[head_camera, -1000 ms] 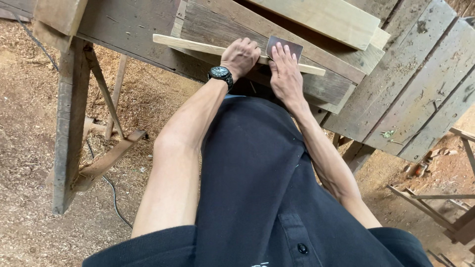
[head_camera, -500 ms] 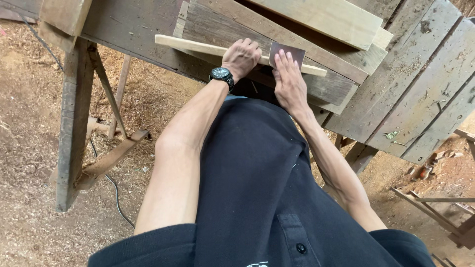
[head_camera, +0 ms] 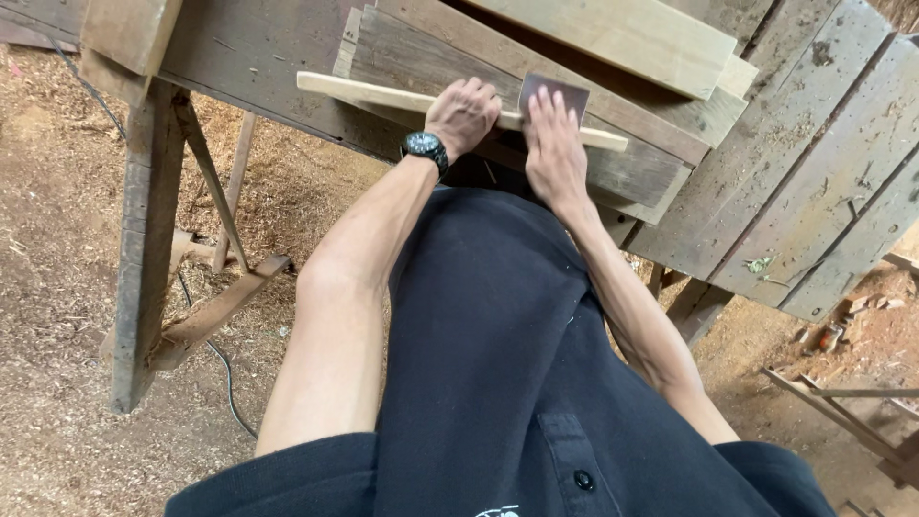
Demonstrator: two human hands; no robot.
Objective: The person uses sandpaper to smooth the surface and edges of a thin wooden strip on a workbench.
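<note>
The left hand (head_camera: pixel 464 113) is curled down over a thin pale wooden strip (head_camera: pixel 383 96), its fingers closed on it and pinning it to the surface (head_camera: pixel 795 182), a rough bench of grey, weathered planks. At three o'clock from that hand, almost touching it, the right hand (head_camera: pixel 553 144) lies flat with fingers straight and together, pressing a dark brown sheet of sandpaper (head_camera: pixel 567 91) onto the same strip; only the sheet's far edge shows past the fingertips. The strip runs from about nine o'clock to three o'clock across the bench edge, its left end reaching out beyond the hands. As I judge it, the long unsupported end could flex or pivot if the holding hand slackens, and the raw edge could leave splinters in a sliding palm. The strip looks smooth, straight-grained and light, against coarse, cracked boards. A black wristwatch (head_camera: pixel 424 146) sits on the left wrist. Below, at seven o'clock, sawdust (head_camera: pixel 57 287) covers the floor, with a dark cable (head_camera: pixel 225 369) trailing through it.
</note>
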